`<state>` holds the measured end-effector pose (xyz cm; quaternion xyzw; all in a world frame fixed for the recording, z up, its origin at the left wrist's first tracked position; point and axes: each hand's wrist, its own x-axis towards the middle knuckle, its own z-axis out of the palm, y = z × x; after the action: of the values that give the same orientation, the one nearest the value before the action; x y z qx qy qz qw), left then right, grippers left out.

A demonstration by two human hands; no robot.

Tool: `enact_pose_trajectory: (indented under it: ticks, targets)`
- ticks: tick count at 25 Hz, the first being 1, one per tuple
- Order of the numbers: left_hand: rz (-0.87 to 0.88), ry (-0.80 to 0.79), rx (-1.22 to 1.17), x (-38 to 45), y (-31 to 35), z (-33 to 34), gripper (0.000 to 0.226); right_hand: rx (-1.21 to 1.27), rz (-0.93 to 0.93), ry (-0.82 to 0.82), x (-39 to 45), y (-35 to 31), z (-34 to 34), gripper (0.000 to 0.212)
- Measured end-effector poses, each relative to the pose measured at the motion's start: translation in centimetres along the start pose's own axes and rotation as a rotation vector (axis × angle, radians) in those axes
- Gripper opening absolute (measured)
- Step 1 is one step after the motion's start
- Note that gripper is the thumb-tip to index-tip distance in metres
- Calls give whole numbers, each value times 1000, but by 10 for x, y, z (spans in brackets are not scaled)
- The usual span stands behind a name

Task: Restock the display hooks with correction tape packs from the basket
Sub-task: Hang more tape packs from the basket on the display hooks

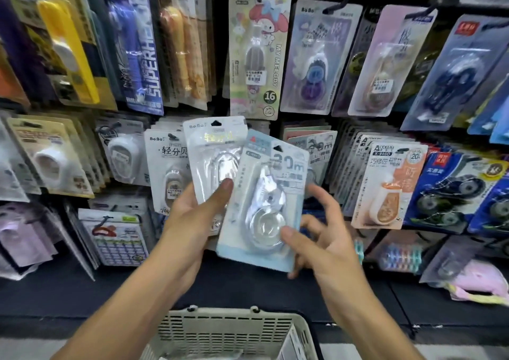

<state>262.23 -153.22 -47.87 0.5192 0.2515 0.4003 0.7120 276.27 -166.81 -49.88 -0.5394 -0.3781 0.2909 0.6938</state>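
My left hand holds a white BoBo correction tape pack, thumb pressed on its front. A light blue 20m correction tape pack overlaps it to the right; my right hand pinches this pack's lower right edge with thumb in front and fingers behind. Both packs are raised in front of the middle row of display hooks. The beige slotted basket sits below my forearms at the bottom centre; its contents are mostly out of view.
Hooks full of packs cover the wall: a matching BoBo row left of my hands, an orange X-940D pack to the right, a My Melody pack above. A dark shelf ledge runs below.
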Motion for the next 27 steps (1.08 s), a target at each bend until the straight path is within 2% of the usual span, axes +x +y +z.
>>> enact_pose_trajectory:
  ticks: [2,5,7,11,12,14,15,16,18,20,22,24,27]
  targets:
    - [10,19,0,2,6,-6,44,102,-15,125,2,-5,-12,66]
    - [36,64,27,3,8,-11,39,-4,-5,328,5,-4,-29,36]
    - [34,63,36,1,7,-12,39,-98,-36,392,10,-3,-40,29]
    - [42,41,59,-2,5,-12,48,-92,-4,443,20,-10,-53,23]
    - [41,38,55,-2,4,-12,49,-154,3,471,19,-8,-55,21]
    - [27,21,57,-2,2,-12,45,-569,-66,538,12,-5,-50,29]
    - [15,5,83,-3,-1,-11,41,-696,-122,517,7,-4,-42,37]
    - [-3,-22,122,-4,-3,-10,37,-663,-149,414,2,-3,-30,43]
    - [-62,-126,183,-8,-9,-4,32,-311,-51,92,-5,1,0,48]
    - [-85,-214,245,-10,-12,0,31,-111,37,-49,-4,10,22,44]
    - [-44,-162,298,-7,-8,-3,18,-154,32,-27,1,9,31,36]
    - [-19,-4,321,-1,-2,-12,9,-158,39,15,9,7,32,34]
    - [-12,138,359,6,6,-27,16,-92,97,95,16,7,35,37]
